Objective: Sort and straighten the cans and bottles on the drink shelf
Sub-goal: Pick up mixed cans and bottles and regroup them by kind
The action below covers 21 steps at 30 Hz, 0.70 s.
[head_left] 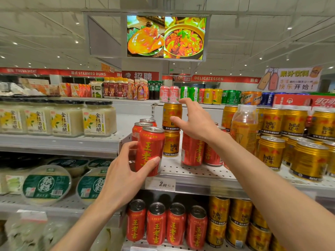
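My left hand (125, 171) grips a red herbal-tea can (151, 145) standing at the front left of the perforated drink shelf (190, 173); two more red cans (143, 126) stand right behind it. My right hand (195, 122) reaches forward with fingers spread in front of a gold Red Bull can (170, 115) stacked on another gold can (171, 144); whether it touches is unclear. More red cans (192, 151) stand under my right wrist. A clear bottle of orange drink (243, 129) stands among the gold cans (272, 153) on the right.
Jars (98, 118) with yellow labels fill the shelf to the left, green-lidded tubs (47, 184) sit below them. The lower drink shelf holds rows of red cans (166, 223) and gold cans (241, 220). Mixed cans (208, 96) line the top shelf. A price tag (160, 183) hangs on the shelf edge.
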### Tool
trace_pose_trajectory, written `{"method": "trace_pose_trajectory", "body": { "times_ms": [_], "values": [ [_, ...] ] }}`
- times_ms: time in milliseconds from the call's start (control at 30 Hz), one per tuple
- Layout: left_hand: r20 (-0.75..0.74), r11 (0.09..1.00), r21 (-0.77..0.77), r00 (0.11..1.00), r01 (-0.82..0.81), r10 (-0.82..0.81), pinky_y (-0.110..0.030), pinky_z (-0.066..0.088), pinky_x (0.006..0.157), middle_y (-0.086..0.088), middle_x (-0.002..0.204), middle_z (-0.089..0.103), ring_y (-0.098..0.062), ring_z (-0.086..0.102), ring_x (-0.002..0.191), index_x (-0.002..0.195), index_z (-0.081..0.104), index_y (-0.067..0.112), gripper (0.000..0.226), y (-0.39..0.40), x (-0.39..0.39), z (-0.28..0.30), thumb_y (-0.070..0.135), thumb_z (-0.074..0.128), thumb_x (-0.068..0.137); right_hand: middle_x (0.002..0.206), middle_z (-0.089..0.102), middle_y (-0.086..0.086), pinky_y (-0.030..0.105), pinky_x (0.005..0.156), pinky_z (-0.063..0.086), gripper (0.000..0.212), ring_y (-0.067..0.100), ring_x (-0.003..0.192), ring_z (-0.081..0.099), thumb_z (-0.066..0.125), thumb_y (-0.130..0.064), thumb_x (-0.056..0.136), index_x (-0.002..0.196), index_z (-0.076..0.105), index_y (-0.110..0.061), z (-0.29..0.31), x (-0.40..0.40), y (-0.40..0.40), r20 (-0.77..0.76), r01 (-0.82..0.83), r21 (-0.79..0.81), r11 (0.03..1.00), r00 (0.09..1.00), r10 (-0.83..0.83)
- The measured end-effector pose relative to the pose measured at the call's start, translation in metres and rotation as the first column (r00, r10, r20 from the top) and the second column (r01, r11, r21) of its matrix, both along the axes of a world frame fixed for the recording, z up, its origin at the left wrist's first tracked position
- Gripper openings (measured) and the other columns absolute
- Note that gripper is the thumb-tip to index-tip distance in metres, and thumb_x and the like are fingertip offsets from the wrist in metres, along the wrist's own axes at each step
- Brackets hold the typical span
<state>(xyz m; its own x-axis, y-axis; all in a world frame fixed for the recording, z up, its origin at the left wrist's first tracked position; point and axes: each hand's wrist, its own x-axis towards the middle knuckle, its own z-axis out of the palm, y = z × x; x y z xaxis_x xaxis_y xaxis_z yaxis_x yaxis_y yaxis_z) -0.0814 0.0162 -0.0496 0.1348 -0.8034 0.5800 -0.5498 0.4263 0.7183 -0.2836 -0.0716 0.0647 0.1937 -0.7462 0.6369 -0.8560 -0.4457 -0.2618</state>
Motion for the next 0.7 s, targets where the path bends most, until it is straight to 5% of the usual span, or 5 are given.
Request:
{"method": "trace_pose_trajectory", "body": {
  "times_ms": [233,433,600,700],
  "values": [
    [0.012,1.000,-0.017,1.000,-0.022,0.022,-0.024,0.042,0.087,0.025,0.114,0.056,0.014,0.051,0.102,0.127,0.041,0.047,0.063,0.001,0.001,-0.004,0.068,0.069,0.075,0.132,0.061,0.007,0.031,0.074,0.048,0.045,0.018,0.095,0.060,0.067,-0.041,0.094,0.124,0.038,-0.025,0.003,0.010,-0.015,0.161,-0.067,0.043,0.997,0.985,0.060],
    [0.047,0.996,-0.072,0.997,-0.061,0.064,-0.027,0.047,0.090,0.023,0.116,0.056,0.009,0.055,0.104,0.130,0.042,0.044,0.065,-0.001,-0.001,-0.007,0.069,0.068,0.076,0.114,0.058,-0.002,0.039,0.081,0.057,0.041,0.021,0.098,0.065,0.068,-0.042,0.092,0.117,0.041,-0.024,-0.001,0.001,-0.017,0.275,-0.087,0.009,0.996,0.958,0.082],
    [0.067,0.991,-0.105,0.994,-0.083,0.091,-0.005,0.037,0.073,0.015,0.118,0.046,0.020,0.047,0.100,0.135,0.048,0.032,0.071,-0.008,-0.008,-0.006,0.066,0.068,0.076,0.118,0.054,-0.003,0.043,0.086,0.057,0.044,0.017,0.091,0.067,0.070,-0.042,0.091,0.119,0.043,-0.021,0.005,-0.005,-0.007,0.399,-0.117,-0.074,0.990,0.907,0.137],
    [0.073,0.989,-0.113,0.992,-0.095,0.104,-0.004,0.036,0.072,0.014,0.115,0.045,0.015,0.050,0.096,0.136,0.049,0.028,0.072,-0.011,-0.015,-0.005,0.065,0.068,0.078,0.123,0.056,-0.001,0.041,0.085,0.057,0.044,0.013,0.091,0.066,0.070,-0.044,0.090,0.119,0.045,-0.022,0.015,-0.010,0.006,0.444,-0.118,-0.105,0.987,0.883,0.153]
  ]
}}
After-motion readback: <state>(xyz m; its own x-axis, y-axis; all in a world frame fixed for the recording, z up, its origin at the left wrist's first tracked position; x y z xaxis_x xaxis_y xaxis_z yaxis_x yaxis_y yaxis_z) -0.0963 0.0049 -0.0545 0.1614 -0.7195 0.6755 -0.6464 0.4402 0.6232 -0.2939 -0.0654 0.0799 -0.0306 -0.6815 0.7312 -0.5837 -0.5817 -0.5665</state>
